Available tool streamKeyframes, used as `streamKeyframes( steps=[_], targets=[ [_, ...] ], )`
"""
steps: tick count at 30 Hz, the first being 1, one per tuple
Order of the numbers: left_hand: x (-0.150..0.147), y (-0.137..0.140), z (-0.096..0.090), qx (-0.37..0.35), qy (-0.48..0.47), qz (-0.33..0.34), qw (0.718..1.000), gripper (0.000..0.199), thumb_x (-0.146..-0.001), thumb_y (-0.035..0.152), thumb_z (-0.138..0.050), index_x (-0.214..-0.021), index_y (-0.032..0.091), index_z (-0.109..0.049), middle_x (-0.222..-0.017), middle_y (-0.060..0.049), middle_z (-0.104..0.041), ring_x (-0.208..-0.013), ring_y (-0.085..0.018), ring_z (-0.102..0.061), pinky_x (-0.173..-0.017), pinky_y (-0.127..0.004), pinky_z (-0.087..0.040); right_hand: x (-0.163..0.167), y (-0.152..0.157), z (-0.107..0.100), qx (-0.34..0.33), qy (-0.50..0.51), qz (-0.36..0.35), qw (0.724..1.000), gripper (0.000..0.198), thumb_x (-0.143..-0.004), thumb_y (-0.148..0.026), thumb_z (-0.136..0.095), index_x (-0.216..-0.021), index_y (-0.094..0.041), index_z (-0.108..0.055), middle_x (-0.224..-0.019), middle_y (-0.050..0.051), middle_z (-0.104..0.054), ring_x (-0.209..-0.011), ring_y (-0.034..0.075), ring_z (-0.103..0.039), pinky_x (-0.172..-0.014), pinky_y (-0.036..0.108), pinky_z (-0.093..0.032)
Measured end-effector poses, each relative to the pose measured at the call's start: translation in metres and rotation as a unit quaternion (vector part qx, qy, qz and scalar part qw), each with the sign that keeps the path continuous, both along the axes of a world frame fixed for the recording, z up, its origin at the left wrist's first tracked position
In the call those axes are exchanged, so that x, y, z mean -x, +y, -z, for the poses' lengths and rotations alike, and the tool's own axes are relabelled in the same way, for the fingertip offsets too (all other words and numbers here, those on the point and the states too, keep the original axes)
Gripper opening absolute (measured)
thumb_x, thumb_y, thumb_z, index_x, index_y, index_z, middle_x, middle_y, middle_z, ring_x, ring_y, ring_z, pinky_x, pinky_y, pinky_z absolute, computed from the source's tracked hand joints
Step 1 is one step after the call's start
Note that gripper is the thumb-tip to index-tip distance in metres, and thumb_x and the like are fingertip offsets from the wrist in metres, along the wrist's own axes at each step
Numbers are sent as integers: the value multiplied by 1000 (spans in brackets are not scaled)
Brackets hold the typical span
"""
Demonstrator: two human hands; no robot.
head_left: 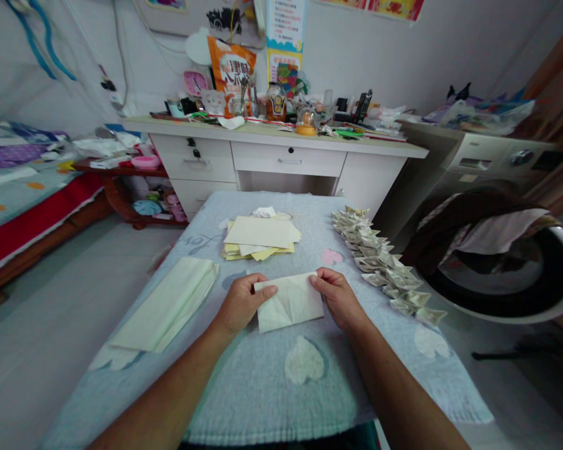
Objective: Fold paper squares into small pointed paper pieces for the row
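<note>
Head view: our nearly closed left hand (pixel 242 301) and right hand (pixel 339 297) pinch a creased white paper rectangle (pixel 291 305) between the blue-clothed table (pixel 263 400)'s side edges.

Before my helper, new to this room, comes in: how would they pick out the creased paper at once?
Find the blue-covered table in front of the white desk. Around its middle, nearer the camera than the stack, is the paper. Unlike the stack and long bundle, it is held by the left hand and the right hand.
</note>
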State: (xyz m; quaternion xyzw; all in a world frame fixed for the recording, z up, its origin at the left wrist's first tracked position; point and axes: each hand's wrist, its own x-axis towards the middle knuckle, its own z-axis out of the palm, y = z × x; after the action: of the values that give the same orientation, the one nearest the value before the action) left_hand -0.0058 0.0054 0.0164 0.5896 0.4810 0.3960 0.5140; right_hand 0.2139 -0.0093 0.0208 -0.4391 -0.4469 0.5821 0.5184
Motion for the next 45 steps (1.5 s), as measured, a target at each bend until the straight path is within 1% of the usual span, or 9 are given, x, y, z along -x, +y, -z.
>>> streamKeyframes(
  steps=[17,20,22,24,28,30,32,36,45],
  targets=[
    [1,0,2,-13,18,5,1000,30,-75,44,-66,-72,16,-56,-58,5,-49,-52,-8,-43,-49,-19,-32,0,0,0,-10,-24,11,1000,34,-73,-42,-69,-62,-18,-48,-56,-6,-40,-52,8,-33,-51,22,-23],
    [0,0,3,-20,38,4,999,30,-76,46,-64,-74,16,-57,-59,5,-51,-53,-10,-46,-50,-19,-33,1,2,3,-21,-61,23,998,35,-74,-44,-66,-62,-19,-46,-56,-6,-38,-52,8,-32,-50,22,-23],
    [0,0,2,-39,60,2,997,28,-77,44,-63,-76,17,-58,-61,4,-53,-54,-11,-48,-51,-20,-34,2,3,6,-37,-123,39,991,34,-77,-45,-62,-62,-19,-46,-56,-6,-38,-52,9,-32,-50,22,-23],
    [-1,0,1,-65,100,-3,993,25,-78,42,-62,-78,17,-59,-62,4,-55,-56,-11,-49,-53,-21,-35,3,5,9,-64,-225,68,970,33,-80,-43,-58,-60,-19,-46,-56,-5,-39,-54,10,-35,-52,23,-25],
    [-4,-2,-2,-112,194,-23,974,17,-78,35,-60,-86,20,-60,-69,4,-61,-61,-13,-54,-57,-22,-37,7,5,9,-129,-437,123,881,27,-84,-34,-54,-62,-18,-54,-61,-1,-52,-65,14,-45,-62,24,-29],
    [-5,-2,-3,-122,231,-31,965,19,-78,33,-60,-94,21,-60,-71,4,-62,-61,-14,-55,-58,-23,-37,9,4,7,-136,-502,127,845,25,-86,-31,-53,-65,-18,-58,-63,0,-57,-68,15,-48,-65,25,-29],
    [-6,-3,-4,-125,267,-37,955,23,-78,32,-60,-99,22,-59,-71,4,-63,-60,-14,-55,-58,-23,-37,12,3,5,-130,-546,125,818,25,-87,-30,-53,-67,-18,-61,-65,1,-61,-70,15,-50,-67,26,-29],
    [-7,-4,-5,-127,316,-27,940,20,-79,30,-58,-98,22,-59,-72,2,-64,-64,-15,-57,-62,-24,-38,17,3,4,-117,-602,115,781,23,-88,-28,-53,-71,-18,-64,-72,2,-66,-74,16,-52,-71,27,-28],
    [-6,-1,1,-148,407,-7,901,20,-82,31,-58,-100,23,-59,-78,0,-66,-72,-18,-61,-65,-26,-38,22,3,6,-106,-673,87,727,22,-90,-29,-51,-74,-19,-63,-81,3,-68,-82,19,-53,-73,31,-24]
  ],
)
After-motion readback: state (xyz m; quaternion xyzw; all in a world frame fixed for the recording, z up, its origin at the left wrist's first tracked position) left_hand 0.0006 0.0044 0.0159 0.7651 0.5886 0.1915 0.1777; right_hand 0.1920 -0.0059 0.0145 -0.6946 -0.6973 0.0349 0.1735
